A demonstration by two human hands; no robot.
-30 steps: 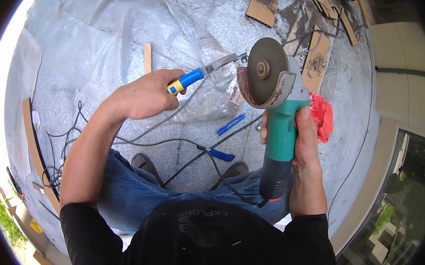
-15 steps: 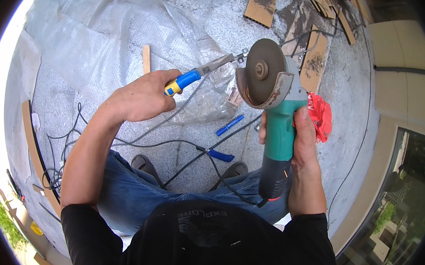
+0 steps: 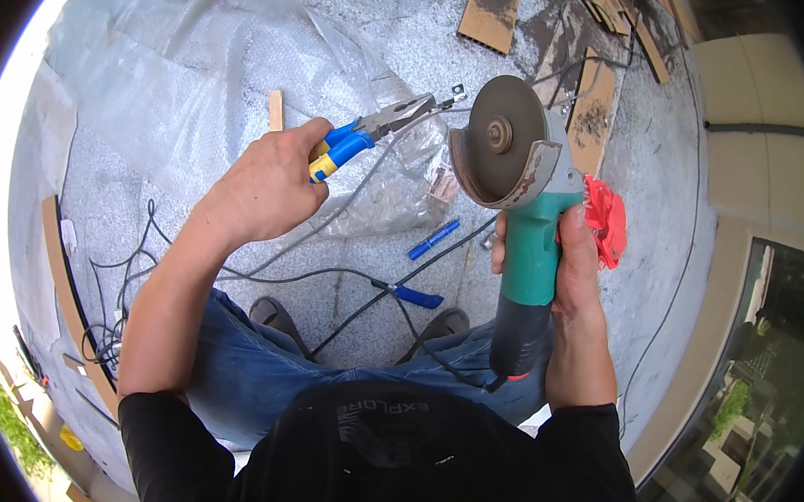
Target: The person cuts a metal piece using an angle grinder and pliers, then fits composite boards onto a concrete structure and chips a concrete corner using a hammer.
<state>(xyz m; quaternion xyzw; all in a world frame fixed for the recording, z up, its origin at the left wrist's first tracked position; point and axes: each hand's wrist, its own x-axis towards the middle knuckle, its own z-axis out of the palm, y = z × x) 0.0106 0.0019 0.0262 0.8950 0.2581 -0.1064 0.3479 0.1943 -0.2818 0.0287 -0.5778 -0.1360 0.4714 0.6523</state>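
My left hand (image 3: 267,186) is closed around combination-style pliers (image 3: 350,149) with blue and yellow handles. Their jaws point right, toward the grinder, and a small metal piece (image 3: 458,92) shows at the tips. Whether the jaws clamp it firmly I cannot tell. In my right hand (image 3: 577,267) is a green and black angle grinder (image 3: 530,251), held upright by its body. Its brown disc (image 3: 509,118) faces left and up inside a worn metal guard (image 3: 472,185). A short gap separates the metal piece from the disc, whose surface texture looks sharp, without visible blur.
Black cord (image 3: 329,271) crosses the floor by my feet, near a blue marker (image 3: 434,238) and a blue-handled tool (image 3: 418,296). Bubble wrap (image 3: 195,88) covers the far left. Brown boards (image 3: 494,7) lie far right; a red plastic bag (image 3: 610,222) sits beside the grinder.
My left hand has rotated the pliers, so both handles and the spread of the jaws now show. The metal piece has shifted slightly upward. The grinder has barely moved.
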